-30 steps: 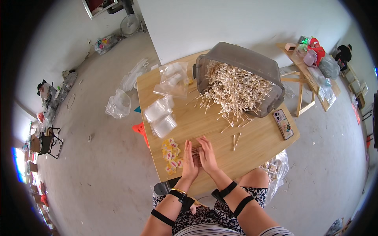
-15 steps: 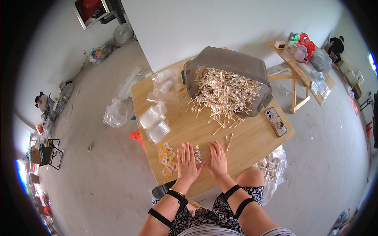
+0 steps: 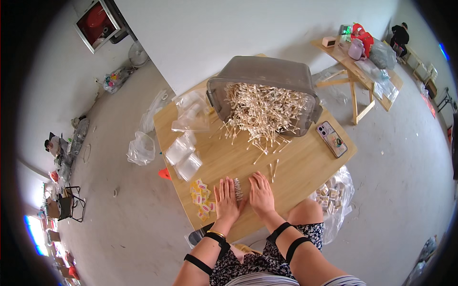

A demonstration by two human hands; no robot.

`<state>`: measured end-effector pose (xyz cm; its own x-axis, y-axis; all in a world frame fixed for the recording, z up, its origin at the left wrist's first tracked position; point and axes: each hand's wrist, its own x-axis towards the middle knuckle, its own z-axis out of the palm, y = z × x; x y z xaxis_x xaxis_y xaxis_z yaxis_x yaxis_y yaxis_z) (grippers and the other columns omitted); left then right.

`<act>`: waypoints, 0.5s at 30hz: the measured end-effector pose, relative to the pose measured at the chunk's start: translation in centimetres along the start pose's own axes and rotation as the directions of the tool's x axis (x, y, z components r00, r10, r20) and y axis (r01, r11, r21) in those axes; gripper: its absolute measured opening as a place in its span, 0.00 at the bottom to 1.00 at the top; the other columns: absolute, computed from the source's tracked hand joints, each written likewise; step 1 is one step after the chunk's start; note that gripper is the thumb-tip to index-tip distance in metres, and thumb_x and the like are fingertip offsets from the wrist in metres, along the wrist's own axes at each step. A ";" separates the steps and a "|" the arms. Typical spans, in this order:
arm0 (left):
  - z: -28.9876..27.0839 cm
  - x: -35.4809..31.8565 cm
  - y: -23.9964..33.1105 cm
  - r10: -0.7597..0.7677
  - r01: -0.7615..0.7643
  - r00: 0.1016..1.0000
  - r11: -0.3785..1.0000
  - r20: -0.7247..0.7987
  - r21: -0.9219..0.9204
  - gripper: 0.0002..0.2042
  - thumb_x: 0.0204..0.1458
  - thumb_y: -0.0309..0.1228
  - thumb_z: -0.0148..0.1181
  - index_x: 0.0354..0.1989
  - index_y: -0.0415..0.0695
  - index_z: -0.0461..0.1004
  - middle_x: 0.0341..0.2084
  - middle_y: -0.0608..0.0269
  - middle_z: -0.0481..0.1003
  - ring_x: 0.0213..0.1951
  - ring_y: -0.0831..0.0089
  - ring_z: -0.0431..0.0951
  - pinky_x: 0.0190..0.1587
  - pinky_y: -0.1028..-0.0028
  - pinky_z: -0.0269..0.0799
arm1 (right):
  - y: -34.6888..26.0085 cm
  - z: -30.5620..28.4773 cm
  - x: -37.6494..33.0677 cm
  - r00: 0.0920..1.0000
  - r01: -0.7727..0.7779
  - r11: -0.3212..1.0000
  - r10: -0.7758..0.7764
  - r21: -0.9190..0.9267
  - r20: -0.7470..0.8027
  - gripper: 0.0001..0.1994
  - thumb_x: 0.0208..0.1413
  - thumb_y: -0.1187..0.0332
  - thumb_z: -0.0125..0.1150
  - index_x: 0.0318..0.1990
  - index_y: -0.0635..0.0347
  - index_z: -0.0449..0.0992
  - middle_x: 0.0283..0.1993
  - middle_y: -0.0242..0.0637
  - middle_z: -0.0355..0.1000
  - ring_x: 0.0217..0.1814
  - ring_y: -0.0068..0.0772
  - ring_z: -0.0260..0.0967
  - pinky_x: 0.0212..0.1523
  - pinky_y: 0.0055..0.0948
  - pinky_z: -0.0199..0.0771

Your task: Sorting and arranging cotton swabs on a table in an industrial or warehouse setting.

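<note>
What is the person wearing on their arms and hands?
Both hands, the left hand and the right hand, are bare, with no gloves and no sleeves. Two black straps circle the left forearm, and a thin gold-coloured bangle sits at that wrist. Two more black straps wrap the right forearm.

A small bundle of cotton swabs (image 3: 238,189) lies flat on the wooden surface (image 3: 305,164) near its near edge. The swabs are thin, pale sticks with white tips, aligned side by side, long axes running near to far. The bundle sits between both hands, touching each, partly covered by the fingers.
</note>
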<state>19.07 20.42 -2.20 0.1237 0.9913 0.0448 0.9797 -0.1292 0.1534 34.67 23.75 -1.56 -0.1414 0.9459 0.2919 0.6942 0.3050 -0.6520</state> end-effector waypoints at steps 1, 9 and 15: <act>0.0 -0.1 0.1 -0.006 0.006 1.000 1.000 -0.005 0.003 0.46 0.58 0.56 0.51 0.73 0.32 0.43 0.74 0.43 0.44 0.76 0.48 0.40 0.74 0.46 0.29 | 0.0 0.0 0.0 1.000 0.006 1.000 -0.006 0.002 -0.007 0.19 0.57 0.75 0.50 0.58 0.64 0.70 0.64 0.45 0.63 0.73 0.47 0.54 0.73 0.43 0.54; -0.5 -1.6 1.1 -0.019 0.019 0.999 1.000 0.026 0.012 0.46 0.58 0.59 0.49 0.73 0.33 0.45 0.74 0.42 0.42 0.76 0.49 0.37 0.74 0.45 0.28 | 0.1 0.1 0.1 1.000 -0.008 1.000 0.008 -0.006 0.003 0.21 0.57 0.73 0.51 0.59 0.64 0.70 0.65 0.44 0.63 0.74 0.46 0.54 0.74 0.43 0.53; -1.3 0.8 0.1 0.003 -0.008 0.998 0.996 0.057 0.087 0.45 0.59 0.58 0.48 0.74 0.34 0.44 0.74 0.44 0.44 0.76 0.51 0.38 0.74 0.45 0.27 | 0.0 -0.1 0.0 1.000 -0.010 1.000 0.010 -0.024 0.023 0.21 0.57 0.71 0.52 0.59 0.63 0.70 0.65 0.44 0.63 0.74 0.45 0.53 0.75 0.42 0.52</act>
<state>19.10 21.14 -0.85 0.1355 0.9907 -0.0112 0.9886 -0.1344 0.0671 34.75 23.71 -1.47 -0.1509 0.9513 0.2688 0.7122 0.2931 -0.6378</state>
